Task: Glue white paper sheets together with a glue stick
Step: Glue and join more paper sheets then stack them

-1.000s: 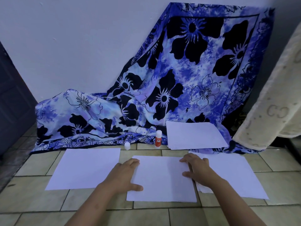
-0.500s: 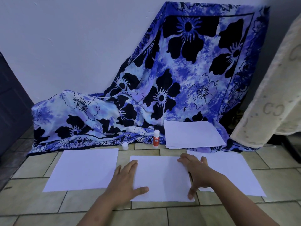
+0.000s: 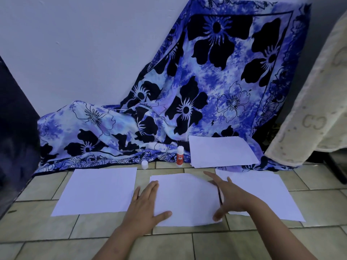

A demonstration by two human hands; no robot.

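Middle sheet (image 3: pixel 187 201) lies on the floor (image 3: pixel 244 246) between left sheet (image 3: pixel 97 192) and right sheet (image 3: pixel 262 194). Its right edge meets the right sheet, but the right hand hides the seam, so can't confirm overlap.

Change over the last second: right hand (image 3: pixel 231 196) went from bunched at the far right corner to a wide span — fingers straight and spread apart, thumb down at the near right corner. Left hand (image 3: pixel 144 207) is much as before: flat, fingers straight and together on the left edge, thumb on the paper. Neither hand is clamped on anything.

Far edge of the middle sheet now looks bowed and a bit skewed. There's a dark shadow line along the right edge, so it may be off the floor. Can't tell whether the right hand is pressing or lifting.

Glue stick (image 3: pixel 179 156) is unmoved, upright at the edge of the cloth (image 3: pixel 216 81). Cap (image 3: pixel 144 164) is apart to its left; stack (image 3: pixel 221 151) is just to its right, on the cloth.

My read: gluing is paused and this is align-and-smooth on the right seam. Left sheet isn't joined yet — bare tile between it and the middle sheet.
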